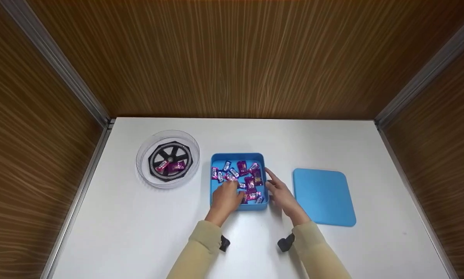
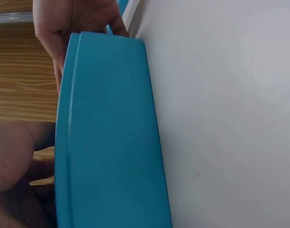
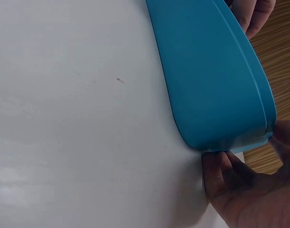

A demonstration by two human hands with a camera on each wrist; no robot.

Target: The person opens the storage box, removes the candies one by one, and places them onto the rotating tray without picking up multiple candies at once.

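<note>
So my left hand point(image 1: 226, 195) is down inside the blue box point(image 1: 251, 207), over the near left part, fingers pointing into the wrapped candies point(image 1: 250, 185). Whether I've actually pinched one, or how wide the fingers are, I can't tell; the back of the hand hides the tips, and the left wrist view only catches fingers going behind the box wall.

Right hand point(image 1: 284, 197) is easier to read: loosely spread against the outside of the right wall, thumb up near the rim, no candy in it. The wrist view shows fingertips touching that wall low down, by the table point(image 1: 251, 242). I'd keep it there as a light brace – press too hard and the box could slide left.

The candies lie loose across the box floor, some overlapping, so I'd go for a wrapper end sticking out, pinch with finger and thumb, and lift straight up – dragging sideways would probably stir the rest. The clear dish point(image 1: 140, 164) sits off to the left, well apart from the box.
</note>
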